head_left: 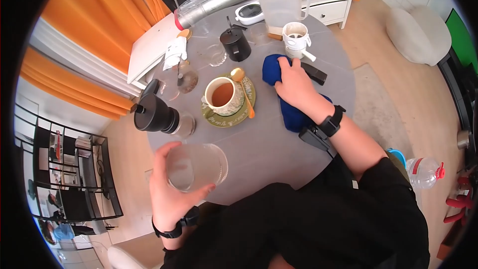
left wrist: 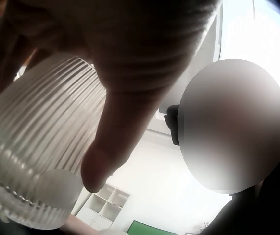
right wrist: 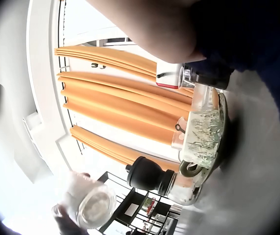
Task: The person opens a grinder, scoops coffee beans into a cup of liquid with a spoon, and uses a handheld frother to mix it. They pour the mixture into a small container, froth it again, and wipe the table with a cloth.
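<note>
My left hand (head_left: pixel 172 197) holds a clear ribbed glass (head_left: pixel 199 168) over the near left part of the table, thumb on one side and fingers on the other. In the left wrist view the glass (left wrist: pixel 42 132) is tilted, its vertical ribs close to the thumb. My right hand (head_left: pixel 298 84) grips a bunched dark blue cloth (head_left: pixel 273 69) on the right of the table; more of the cloth trails under the wrist. Between the hands, a patterned cup (head_left: pixel 211 92) of brown drink stands on a green saucer (head_left: pixel 216 120) with a gold spoon (head_left: pixel 248 102).
On the left stands a black moka pot (head_left: pixel 152 114). Further back are a black kettle (head_left: pixel 235 44), a white timer or scale (head_left: pixel 249 14), a large translucent pitcher (head_left: pixel 279 0) and a white cup-like holder (head_left: pixel 296 40). A black box-shaped item (head_left: pixel 314 73) lies beside the right hand.
</note>
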{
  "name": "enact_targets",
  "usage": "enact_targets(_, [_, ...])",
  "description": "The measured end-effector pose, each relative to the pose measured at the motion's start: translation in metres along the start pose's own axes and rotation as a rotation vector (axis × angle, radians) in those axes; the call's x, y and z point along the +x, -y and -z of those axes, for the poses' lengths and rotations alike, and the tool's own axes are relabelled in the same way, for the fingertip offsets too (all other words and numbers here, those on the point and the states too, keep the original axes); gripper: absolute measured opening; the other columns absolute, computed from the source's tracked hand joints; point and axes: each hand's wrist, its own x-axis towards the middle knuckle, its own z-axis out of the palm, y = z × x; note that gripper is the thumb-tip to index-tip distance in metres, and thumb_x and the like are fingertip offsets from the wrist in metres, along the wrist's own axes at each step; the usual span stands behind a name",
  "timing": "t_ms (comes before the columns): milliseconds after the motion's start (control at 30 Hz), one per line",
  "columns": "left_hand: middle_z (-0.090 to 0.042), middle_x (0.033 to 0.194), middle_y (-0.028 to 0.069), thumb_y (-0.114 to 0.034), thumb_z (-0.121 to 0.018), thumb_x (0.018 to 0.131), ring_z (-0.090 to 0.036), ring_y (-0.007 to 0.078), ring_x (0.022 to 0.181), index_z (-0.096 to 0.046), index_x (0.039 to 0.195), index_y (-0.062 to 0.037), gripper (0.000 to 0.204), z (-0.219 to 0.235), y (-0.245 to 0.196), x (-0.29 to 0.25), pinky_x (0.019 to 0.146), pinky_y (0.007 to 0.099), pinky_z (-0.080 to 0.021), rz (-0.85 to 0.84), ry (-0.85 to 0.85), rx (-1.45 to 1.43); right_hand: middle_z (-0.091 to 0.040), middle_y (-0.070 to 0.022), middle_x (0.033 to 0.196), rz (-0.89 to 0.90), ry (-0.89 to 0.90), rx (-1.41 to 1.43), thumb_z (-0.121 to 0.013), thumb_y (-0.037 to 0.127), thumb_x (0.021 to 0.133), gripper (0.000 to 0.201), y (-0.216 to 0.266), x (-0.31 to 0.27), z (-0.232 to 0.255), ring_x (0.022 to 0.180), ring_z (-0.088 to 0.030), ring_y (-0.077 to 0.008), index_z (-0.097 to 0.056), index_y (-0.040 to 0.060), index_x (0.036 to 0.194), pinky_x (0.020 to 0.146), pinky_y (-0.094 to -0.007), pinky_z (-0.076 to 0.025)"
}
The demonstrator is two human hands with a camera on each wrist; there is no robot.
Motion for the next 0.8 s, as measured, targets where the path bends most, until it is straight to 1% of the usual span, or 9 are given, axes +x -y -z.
enact_targets(167, [-0.067, 0.110, 0.0109, -0.009, -0.090, 0.054, -0.066, 0.0248, 0.099, -0.048, 0.127, -0.0075, 0.084, 0.009, 0.018, -0.016, 0.089, 0.0374, -0.052, 0.011, 0.043, -0.019, -0.051, -0.0310, 0.113, -0.031, -0.027, -0.105, -0.065, 0.011, 0.080, 0.042, 0.007, 0.033, -0.024, 0.097, -0.060, -0.0493, -0.049, -0.0040, 0.116, 0.086, -0.0522, -0.052])
enact_targets(233, [-0.067, 0.109, 0.0102, -0.009, -0.090, 0.054, -0.066, 0.0248, 0.099, -0.048, 0.127, -0.0073, 0.085, 0.010, 0.022, -0.019, 0.088, 0.0373, -0.052, 0.005, 0.039, -0.062, -0.053, -0.0328, 0.111, 0.042, 0.004, -0.155, -0.064, 0.014, 0.080, 0.049, 0.004, 0.050, -0.033, 0.099, -0.057, -0.0505, -0.045, -0.0032, 0.122, 0.091, -0.0525, -0.049])
enact_targets(300, [-0.067, 0.110, 0.0100, -0.009, -0.090, 0.054, -0.066, 0.0249, 0.099, -0.049, 0.127, -0.0071, 0.084, 0.012, 0.025, -0.020, 0.088, 0.0373, -0.052, -0.002, 0.042, -0.066, -0.056, -0.0313, 0.114, 0.018, 0.035, -0.159, -0.063, 0.014, 0.080, 0.051, 0.008, 0.065, -0.032, 0.104, -0.057, -0.0510, -0.047, -0.0008, 0.127, 0.095, -0.0525, -0.047])
enact_targets(367, [-0.067, 0.111, 0.0099, -0.009, -0.090, 0.054, -0.066, 0.0251, 0.099, -0.049, 0.127, -0.0070, 0.084, 0.013, 0.025, -0.020, 0.088, 0.0374, -0.052, -0.010, 0.043, -0.066, -0.056, -0.0279, 0.120, 0.010, 0.190, -0.218, -0.062, 0.013, 0.081, 0.053, 0.011, 0.077, -0.031, 0.109, -0.056, -0.0499, -0.050, 0.0028, 0.131, 0.096, -0.0518, -0.047])
enact_targets(500, [-0.066, 0.113, 0.0104, -0.010, -0.091, 0.054, -0.066, 0.0257, 0.100, -0.051, 0.126, -0.0072, 0.083, 0.011, 0.027, -0.020, 0.088, 0.0378, -0.052, -0.025, 0.086, -0.030, -0.055, -0.0209, 0.128, 0.155, 0.293, -0.481, -0.063, 0.014, 0.082, 0.061, 0.024, 0.078, -0.033, 0.111, -0.059, -0.0414, -0.049, 0.0124, 0.142, 0.094, -0.0467, -0.051])
enact_targets(633, [-0.066, 0.114, 0.0108, -0.011, -0.091, 0.054, -0.066, 0.0267, 0.103, -0.052, 0.126, -0.0076, 0.082, 0.009, 0.026, -0.024, 0.090, 0.0385, -0.052, -0.029, 0.113, -0.018, -0.059, -0.0190, 0.124, 0.236, 0.324, -0.563, -0.063, 0.018, 0.085, 0.053, 0.032, 0.077, -0.028, 0.112, -0.059, -0.0380, -0.056, 0.0110, 0.136, 0.093, -0.0430, -0.051])
enact_targets(700, [-0.066, 0.115, 0.0110, -0.011, -0.091, 0.054, -0.066, 0.0270, 0.103, -0.052, 0.126, -0.0076, 0.082, 0.009, 0.025, -0.026, 0.091, 0.0387, -0.051, -0.028, 0.116, -0.026, -0.058, -0.0163, 0.125, 0.366, 0.349, -0.669, -0.064, 0.014, 0.085, 0.053, 0.030, 0.081, -0.031, 0.112, -0.058, -0.0370, -0.058, 0.0186, 0.137, 0.092, -0.0407, -0.052])
enact_targets(733, [-0.066, 0.116, 0.0113, -0.011, -0.091, 0.054, -0.066, 0.0273, 0.104, -0.052, 0.126, -0.0076, 0.082, 0.009, 0.025, -0.027, 0.091, 0.0388, -0.051, -0.031, 0.121, -0.033, -0.058, -0.0163, 0.125, 0.367, 0.350, -0.668, -0.064, 0.014, 0.085, 0.053, 0.028, 0.081, -0.032, 0.112, -0.058, -0.0370, -0.058, 0.0186, 0.137, 0.092, -0.0407, -0.052])
enact_targets(800, [-0.066, 0.116, 0.0115, -0.011, -0.092, 0.054, -0.066, 0.0275, 0.104, -0.052, 0.126, -0.0076, 0.083, 0.010, 0.023, -0.028, 0.091, 0.0388, -0.051, -0.034, 0.124, -0.035, -0.056, -0.0132, 0.127, 0.420, 0.346, -0.689, -0.061, 0.009, 0.087, 0.052, 0.024, 0.079, -0.031, 0.113, -0.056, -0.0367, -0.061, 0.0289, 0.135, 0.094, -0.0402, -0.051])
